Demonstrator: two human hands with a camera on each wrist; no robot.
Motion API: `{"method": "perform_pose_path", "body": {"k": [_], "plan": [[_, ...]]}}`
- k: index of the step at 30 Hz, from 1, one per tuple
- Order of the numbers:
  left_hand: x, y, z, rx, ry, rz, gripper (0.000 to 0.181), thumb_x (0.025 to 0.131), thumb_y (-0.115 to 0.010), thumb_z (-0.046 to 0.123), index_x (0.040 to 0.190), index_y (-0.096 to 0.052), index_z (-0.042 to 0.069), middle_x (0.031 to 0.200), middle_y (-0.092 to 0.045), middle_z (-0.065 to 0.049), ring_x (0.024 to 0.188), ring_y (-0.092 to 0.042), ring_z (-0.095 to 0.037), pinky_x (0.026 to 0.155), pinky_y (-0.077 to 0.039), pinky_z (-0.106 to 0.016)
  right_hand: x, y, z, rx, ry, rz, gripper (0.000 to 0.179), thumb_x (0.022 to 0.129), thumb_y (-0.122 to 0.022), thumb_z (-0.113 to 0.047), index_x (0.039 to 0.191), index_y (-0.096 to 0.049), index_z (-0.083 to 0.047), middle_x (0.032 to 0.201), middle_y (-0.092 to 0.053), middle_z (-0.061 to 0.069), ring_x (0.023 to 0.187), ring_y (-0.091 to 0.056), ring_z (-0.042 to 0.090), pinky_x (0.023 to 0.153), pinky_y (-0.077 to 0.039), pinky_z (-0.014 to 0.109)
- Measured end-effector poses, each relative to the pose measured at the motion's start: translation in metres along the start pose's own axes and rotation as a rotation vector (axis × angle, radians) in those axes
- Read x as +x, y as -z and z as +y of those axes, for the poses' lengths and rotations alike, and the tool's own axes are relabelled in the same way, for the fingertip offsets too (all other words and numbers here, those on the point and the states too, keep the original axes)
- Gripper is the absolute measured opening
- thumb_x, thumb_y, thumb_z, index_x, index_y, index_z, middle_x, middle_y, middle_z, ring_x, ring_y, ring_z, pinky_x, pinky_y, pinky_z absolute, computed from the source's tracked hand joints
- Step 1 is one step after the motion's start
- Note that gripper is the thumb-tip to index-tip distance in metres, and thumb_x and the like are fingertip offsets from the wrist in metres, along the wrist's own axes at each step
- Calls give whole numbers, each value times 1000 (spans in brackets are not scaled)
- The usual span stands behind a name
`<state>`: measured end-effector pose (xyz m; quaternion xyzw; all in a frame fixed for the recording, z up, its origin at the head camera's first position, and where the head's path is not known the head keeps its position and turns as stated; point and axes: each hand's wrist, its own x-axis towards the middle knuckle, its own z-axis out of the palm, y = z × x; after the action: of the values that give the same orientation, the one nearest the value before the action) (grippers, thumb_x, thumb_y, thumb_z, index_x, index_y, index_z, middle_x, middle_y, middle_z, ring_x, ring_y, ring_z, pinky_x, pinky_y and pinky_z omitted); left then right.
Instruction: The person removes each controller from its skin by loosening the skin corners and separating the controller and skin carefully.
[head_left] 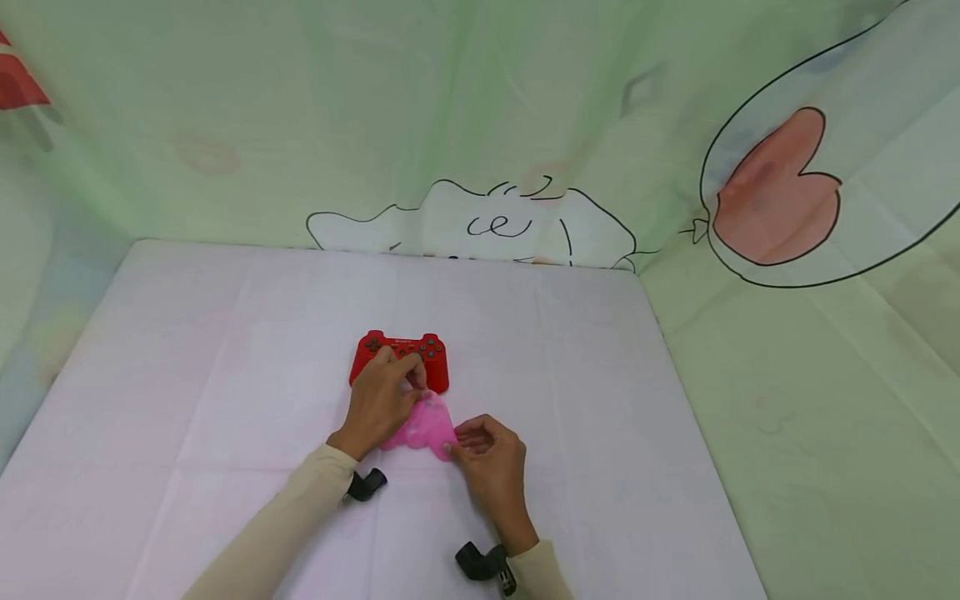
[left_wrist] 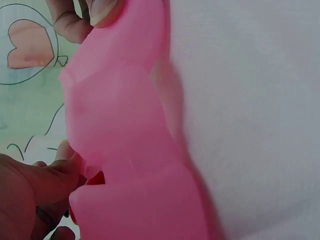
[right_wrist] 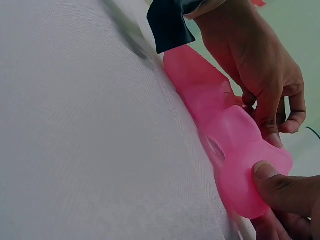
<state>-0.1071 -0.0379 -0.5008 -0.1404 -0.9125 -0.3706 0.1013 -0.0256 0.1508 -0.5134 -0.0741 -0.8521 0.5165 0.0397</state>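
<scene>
A pink, soft, rubbery game controller cover (head_left: 427,425) is stretched between both hands, close over the table. My left hand (head_left: 381,398) pinches its far edge between thumb and fingers and overlaps the red game controller (head_left: 437,367) in the head view. That controller lies behind the cover, buttons up, its middle and left grip partly hidden. With thumb on top and fingers beneath, my right hand (right_wrist: 295,200) pinches the cover's rounded right end. In the left wrist view the cover (left_wrist: 120,120) fills the middle, a small opening with red behind it showing near my left fingers.
A white cloth covers the table (head_left: 585,375). Behind it hangs a green printed curtain (head_left: 300,100) with cartoon drawings, and more curtain runs along the right side. Black wrist camera mounts (head_left: 480,562) sit at both wrists.
</scene>
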Motion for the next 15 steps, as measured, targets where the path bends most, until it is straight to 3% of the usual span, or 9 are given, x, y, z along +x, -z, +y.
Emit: {"method": "perform_pose_path", "body": {"k": [8, 15], "plan": [[-5, 3, 3, -11, -31, 8, 28, 78, -97, 19, 86, -70, 22, 87, -74, 6, 82, -48, -12, 66, -46, -28, -3, 4, 0, -49, -33, -5, 27, 76, -97, -13, 93, -76, -16, 88, -79, 0, 78, -74, 9, 72, -60, 20], [-27, 33, -7, -97, 61, 37, 26, 82, -94, 20, 97, -72, 20, 95, -74, 4, 96, -53, -18, 75, -52, -36, 3, 11, -6, -97, 30, -28, 28, 80, -95, -19, 98, -75, -21, 100, -72, -4, 87, -69, 16, 78, -58, 24]]}}
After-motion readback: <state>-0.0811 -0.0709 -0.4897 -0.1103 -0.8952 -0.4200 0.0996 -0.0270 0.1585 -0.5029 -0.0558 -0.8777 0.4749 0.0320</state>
